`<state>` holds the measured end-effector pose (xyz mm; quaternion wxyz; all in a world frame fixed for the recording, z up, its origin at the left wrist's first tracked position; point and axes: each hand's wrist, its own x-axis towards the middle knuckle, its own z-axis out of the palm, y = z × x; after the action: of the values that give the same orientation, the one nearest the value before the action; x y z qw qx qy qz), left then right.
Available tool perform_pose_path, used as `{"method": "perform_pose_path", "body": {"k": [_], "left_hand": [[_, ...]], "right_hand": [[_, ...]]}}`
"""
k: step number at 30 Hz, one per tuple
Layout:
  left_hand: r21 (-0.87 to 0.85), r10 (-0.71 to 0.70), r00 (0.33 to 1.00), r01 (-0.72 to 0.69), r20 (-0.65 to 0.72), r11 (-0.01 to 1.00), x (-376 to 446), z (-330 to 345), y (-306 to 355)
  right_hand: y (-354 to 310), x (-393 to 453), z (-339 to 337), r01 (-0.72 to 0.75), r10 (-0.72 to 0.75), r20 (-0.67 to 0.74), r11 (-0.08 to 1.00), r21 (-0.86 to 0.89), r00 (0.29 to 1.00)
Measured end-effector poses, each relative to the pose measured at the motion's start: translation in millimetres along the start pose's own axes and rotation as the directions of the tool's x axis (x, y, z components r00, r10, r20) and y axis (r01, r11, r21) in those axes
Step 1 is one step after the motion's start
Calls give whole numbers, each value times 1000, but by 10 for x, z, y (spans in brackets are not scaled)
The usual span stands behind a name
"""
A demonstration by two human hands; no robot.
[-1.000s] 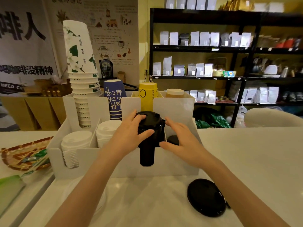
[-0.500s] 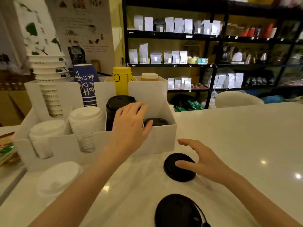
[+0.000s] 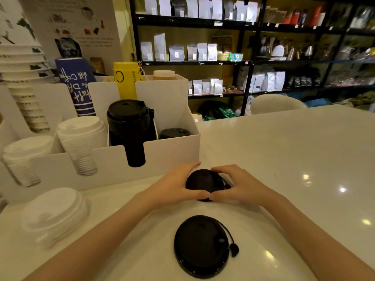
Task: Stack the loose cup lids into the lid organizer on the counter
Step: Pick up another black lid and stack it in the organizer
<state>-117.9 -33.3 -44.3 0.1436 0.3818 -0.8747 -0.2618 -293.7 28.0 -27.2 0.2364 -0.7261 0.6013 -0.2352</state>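
Observation:
A small stack of black lids [image 3: 204, 180] rests on the white counter just in front of the white lid organizer [image 3: 168, 157]. My left hand [image 3: 174, 186] and my right hand [image 3: 240, 184] cup it from both sides, thumbs meeting at its near edge. Closer to me lies a larger black lid [image 3: 200, 245] with a tethered plug. A loose stack of white lids [image 3: 53, 216] sits at the left. In the organizer stand a tall black lid stack [image 3: 129, 126], a low black stack [image 3: 174, 133] and two white lid stacks [image 3: 81, 138].
Paper cup stacks rise behind the organizer: white patterned [image 3: 22, 78], blue [image 3: 77, 84] and yellow [image 3: 125, 78]. The white counter [image 3: 284, 159] stretches right. Dark shelves [image 3: 253, 61] with bags stand beyond it, and a pale chair back [image 3: 276, 103].
My left hand left the tall black stack in the organizer and came down to the counter. Both hands now close around the small black lid stack that my right hand was reaching for.

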Motion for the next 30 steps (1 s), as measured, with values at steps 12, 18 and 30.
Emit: {"method": "perform_pose_path", "body": {"k": [12,18,30], "left_hand": [[-81,25,1000,-24,4,996,12,-49,-63],[-78,7,999,-9,-31,997,45,-388,-71],[-264,11,941,-106,-337,959,-251,-1236,81]], "right_hand": [[123,118,72,-8,10,-41,999,52,999],[20,220,0,29,-22,-99,997,71,995],[-789,532,-430,266,-245,-181,958,106,953]]}}
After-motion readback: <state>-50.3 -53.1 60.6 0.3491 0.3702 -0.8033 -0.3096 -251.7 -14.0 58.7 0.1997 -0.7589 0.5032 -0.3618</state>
